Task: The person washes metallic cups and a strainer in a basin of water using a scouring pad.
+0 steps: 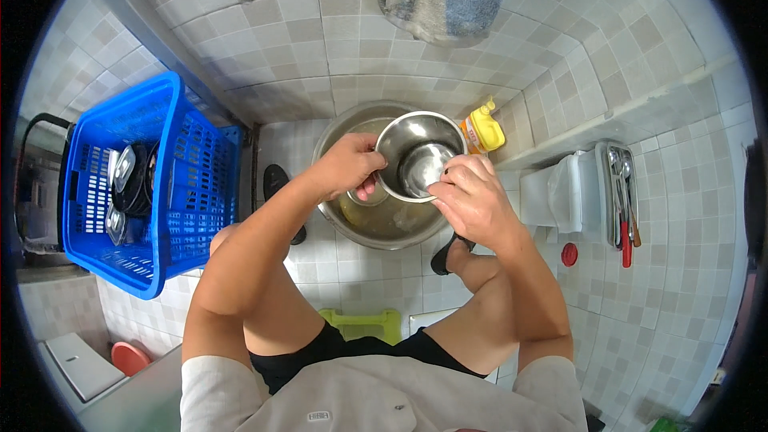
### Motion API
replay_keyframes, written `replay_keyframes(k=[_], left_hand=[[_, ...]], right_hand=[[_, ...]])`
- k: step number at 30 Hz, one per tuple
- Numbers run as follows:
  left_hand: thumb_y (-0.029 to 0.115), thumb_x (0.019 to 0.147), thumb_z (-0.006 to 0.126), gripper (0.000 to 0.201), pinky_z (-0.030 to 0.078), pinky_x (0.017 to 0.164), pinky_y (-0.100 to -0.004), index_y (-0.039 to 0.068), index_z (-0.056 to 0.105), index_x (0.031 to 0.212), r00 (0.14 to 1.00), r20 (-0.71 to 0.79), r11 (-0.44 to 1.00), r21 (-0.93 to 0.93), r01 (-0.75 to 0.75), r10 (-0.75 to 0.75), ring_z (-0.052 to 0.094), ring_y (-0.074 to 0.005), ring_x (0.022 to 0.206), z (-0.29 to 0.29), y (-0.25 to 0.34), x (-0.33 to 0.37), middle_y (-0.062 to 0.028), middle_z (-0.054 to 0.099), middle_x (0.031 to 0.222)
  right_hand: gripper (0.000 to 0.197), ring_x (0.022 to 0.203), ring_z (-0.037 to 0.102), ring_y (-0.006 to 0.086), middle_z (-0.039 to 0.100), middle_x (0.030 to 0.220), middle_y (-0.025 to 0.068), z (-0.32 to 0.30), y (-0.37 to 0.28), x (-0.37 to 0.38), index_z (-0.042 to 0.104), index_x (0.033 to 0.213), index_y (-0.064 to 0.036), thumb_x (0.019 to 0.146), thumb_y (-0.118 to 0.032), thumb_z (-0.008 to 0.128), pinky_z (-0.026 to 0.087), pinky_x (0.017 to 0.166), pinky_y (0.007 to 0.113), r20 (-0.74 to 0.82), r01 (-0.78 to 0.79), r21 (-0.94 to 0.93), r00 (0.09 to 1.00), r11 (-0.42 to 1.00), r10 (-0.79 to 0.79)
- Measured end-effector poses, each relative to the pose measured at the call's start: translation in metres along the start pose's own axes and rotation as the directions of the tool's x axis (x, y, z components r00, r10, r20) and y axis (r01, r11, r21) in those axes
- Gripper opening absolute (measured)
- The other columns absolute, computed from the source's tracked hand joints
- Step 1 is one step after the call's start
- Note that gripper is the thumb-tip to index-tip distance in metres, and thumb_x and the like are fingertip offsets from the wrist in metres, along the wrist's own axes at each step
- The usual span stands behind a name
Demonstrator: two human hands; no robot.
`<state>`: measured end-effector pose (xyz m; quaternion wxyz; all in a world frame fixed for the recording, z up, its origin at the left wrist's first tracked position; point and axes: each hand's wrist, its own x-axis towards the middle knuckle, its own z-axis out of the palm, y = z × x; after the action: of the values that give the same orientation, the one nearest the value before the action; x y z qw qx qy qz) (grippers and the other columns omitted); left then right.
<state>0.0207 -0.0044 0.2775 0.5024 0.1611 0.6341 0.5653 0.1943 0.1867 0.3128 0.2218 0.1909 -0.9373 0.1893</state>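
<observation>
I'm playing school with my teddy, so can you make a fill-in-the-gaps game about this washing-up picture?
1. Both hands hold a shiny metal bowl over a bigger metal ____ on the floor.
2. The basket beside the left hand is coloured ____.
3. The bottle behind the bowl is coloured ____.
4. The right hand grips the bowl at its ____.

Missing words: basin; blue; yellow; rim

Shiny steel bowl, tilted toward the viewer, seemingly empty, held above a large metal basin
</observation>
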Motion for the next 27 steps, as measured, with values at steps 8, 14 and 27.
replay_keyframes(k=[8, 14, 27], left_hand=[[0.007, 0.088, 0.052, 0.032, 0.052, 0.047, -0.0290, -0.006, 0.063, 0.115, 0.963, -0.154, 0.948, 0.268, -0.174, 0.220, 0.059, -0.0136, 0.049, -0.002, 0.003, -0.004, -0.0094, 0.064, 0.074], [0.007, 0.089, 0.051, 0.035, 0.049, 0.048, -0.0286, -0.003, 0.063, 0.120, 0.947, -0.126, 0.916, 0.318, -0.245, 0.297, 0.058, -0.0125, 0.049, -0.002, -0.004, -0.006, -0.0080, 0.064, 0.070], [0.012, 0.086, 0.059, 0.050, 0.052, 0.086, -0.0493, -0.001, 0.053, 0.134, 0.810, -0.028, 0.583, 0.708, -0.397, 0.586, 0.067, -0.0406, 0.092, -0.003, 0.000, -0.013, -0.0231, 0.071, 0.093]], right_hand=[[0.030, 0.092, 0.059, 0.0238, 0.062, 0.100, 0.0131, -0.001, 0.011, -0.015, 0.060, 0.115, -0.0030, 0.086, -0.007, 0.069, 0.049, 0.080, 0.033, -0.350, -0.315, 0.199, 0.862, 0.928, 0.367], [0.040, 0.068, 0.053, 0.0096, 0.059, 0.078, 0.0024, 0.012, 0.022, -0.017, 0.052, 0.125, 0.0014, 0.094, -0.017, 0.068, 0.043, 0.063, 0.027, 0.024, -0.674, 0.510, 0.632, 0.534, 0.775], [0.045, 0.061, 0.064, 0.0328, 0.063, 0.067, 0.0147, 0.006, 0.026, -0.007, 0.062, 0.127, -0.0061, 0.082, -0.006, 0.062, 0.051, 0.057, 0.046, -0.279, -0.437, -0.423, 0.896, 0.794, 0.345]])
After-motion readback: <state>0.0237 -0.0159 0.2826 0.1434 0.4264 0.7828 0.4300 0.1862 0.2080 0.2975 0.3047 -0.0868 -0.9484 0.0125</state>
